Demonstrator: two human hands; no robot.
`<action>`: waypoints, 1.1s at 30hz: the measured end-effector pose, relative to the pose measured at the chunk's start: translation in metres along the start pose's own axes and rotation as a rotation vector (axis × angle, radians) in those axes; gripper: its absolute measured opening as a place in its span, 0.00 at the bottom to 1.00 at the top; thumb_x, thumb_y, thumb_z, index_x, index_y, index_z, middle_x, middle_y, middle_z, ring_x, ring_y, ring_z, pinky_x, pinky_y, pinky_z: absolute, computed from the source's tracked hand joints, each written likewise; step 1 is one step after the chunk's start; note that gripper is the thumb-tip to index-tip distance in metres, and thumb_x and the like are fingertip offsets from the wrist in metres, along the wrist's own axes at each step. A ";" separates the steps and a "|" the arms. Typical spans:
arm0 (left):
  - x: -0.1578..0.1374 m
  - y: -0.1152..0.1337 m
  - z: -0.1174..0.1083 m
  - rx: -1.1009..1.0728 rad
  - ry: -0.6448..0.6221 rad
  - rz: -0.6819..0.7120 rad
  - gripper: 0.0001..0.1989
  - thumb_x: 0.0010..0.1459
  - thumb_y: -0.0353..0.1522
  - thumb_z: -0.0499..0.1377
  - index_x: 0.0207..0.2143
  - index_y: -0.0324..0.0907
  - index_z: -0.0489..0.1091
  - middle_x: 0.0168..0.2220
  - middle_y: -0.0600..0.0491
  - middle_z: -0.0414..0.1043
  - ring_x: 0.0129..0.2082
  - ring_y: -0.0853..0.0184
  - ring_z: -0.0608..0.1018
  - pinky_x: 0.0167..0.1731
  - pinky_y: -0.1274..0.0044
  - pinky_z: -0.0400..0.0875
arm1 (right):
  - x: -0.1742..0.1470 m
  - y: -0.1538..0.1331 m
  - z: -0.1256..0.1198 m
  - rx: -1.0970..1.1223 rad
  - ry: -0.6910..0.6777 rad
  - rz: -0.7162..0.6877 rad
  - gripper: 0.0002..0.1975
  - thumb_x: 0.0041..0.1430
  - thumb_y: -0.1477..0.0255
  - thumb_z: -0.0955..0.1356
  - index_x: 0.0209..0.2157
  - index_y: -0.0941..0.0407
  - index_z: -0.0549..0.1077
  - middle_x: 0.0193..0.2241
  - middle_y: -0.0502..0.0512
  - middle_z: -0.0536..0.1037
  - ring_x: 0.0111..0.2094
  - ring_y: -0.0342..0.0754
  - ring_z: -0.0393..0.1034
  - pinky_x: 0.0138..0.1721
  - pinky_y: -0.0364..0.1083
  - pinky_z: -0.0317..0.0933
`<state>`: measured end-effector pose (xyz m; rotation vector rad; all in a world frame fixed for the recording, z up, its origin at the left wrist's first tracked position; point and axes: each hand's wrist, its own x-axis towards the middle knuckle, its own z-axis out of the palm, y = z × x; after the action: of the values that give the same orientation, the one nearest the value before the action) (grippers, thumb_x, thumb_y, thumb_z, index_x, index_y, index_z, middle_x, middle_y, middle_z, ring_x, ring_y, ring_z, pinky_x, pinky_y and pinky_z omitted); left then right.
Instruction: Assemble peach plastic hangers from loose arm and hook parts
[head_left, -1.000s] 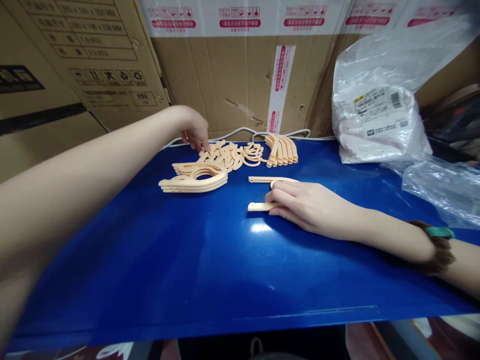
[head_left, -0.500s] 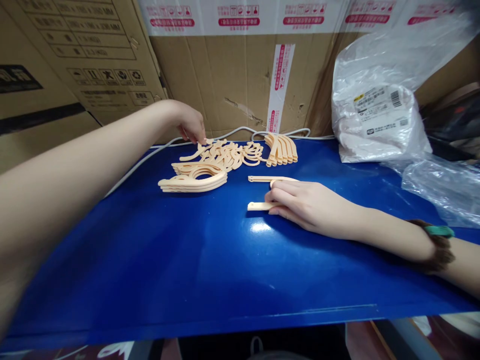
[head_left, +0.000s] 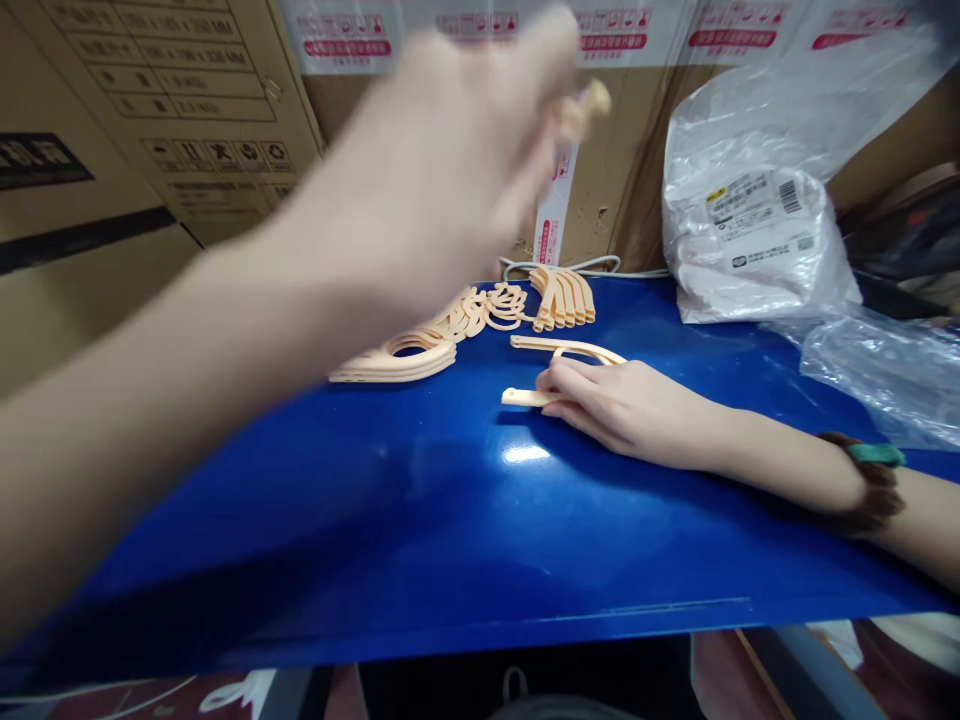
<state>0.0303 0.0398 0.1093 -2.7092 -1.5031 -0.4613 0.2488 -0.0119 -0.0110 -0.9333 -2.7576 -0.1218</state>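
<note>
Raised high over the table and smeared by motion is my left hand [head_left: 472, 160]. Its fingers pinch a small beige plastic piece [head_left: 596, 98], of which only a blurred rounded end shows. My right hand [head_left: 622, 408] is closed around a beige plastic hanger part [head_left: 521, 397] low over the blue table. A second slender curved arm [head_left: 570, 346] extends beyond the fingers; whether both are joined is hidden by the hand. Left of it lie a loose pile of beige curved pieces [head_left: 504, 304] and a stack of curved hanger arms [head_left: 397, 370], partly covered by my left forearm.
More curved arms [head_left: 564, 298] lie side by side at the back. A white plastic bag [head_left: 757, 230] with a label stands at the back right, clear plastic wrap [head_left: 885, 370] beside it. Cardboard boxes [head_left: 630, 150] wall the far side, with a white cable [head_left: 600, 264] along their foot.
My left hand has lifted from the loose pile, up and to the right, with a small beige piece in it. My right hand has tilted its hanger part slightly.
</note>
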 end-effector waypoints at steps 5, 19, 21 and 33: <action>-0.059 0.025 0.046 -0.044 0.005 0.097 0.20 0.68 0.46 0.46 0.40 0.44 0.69 0.27 0.55 0.72 0.33 0.66 0.73 0.33 0.78 0.60 | -0.002 0.004 0.004 -0.095 0.073 -0.052 0.13 0.70 0.69 0.54 0.40 0.58 0.65 0.29 0.56 0.77 0.26 0.48 0.70 0.29 0.46 0.57; -0.072 0.006 0.099 -0.164 0.037 0.103 0.18 0.67 0.39 0.45 0.27 0.43 0.67 0.24 0.57 0.69 0.27 0.68 0.70 0.27 0.76 0.55 | -0.004 0.009 -0.001 0.068 0.019 0.026 0.10 0.68 0.67 0.60 0.42 0.57 0.68 0.27 0.52 0.77 0.26 0.45 0.71 0.29 0.42 0.58; -0.072 0.006 0.100 -0.207 0.016 0.088 0.18 0.66 0.38 0.46 0.25 0.42 0.65 0.24 0.57 0.69 0.27 0.68 0.70 0.27 0.76 0.55 | -0.003 0.008 -0.001 0.057 0.017 0.032 0.10 0.67 0.66 0.60 0.41 0.56 0.69 0.28 0.52 0.77 0.25 0.45 0.71 0.29 0.42 0.57; -0.071 0.002 0.103 -0.264 -0.080 0.029 0.12 0.64 0.38 0.49 0.34 0.45 0.70 0.27 0.57 0.71 0.29 0.67 0.71 0.28 0.75 0.56 | -0.002 0.006 0.001 0.055 -0.006 0.068 0.14 0.67 0.66 0.61 0.43 0.58 0.73 0.27 0.52 0.76 0.26 0.45 0.70 0.29 0.43 0.56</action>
<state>0.0223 -0.0047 -0.0076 -2.9771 -1.5183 -0.5967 0.2543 -0.0082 -0.0122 -1.0137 -2.7159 -0.0309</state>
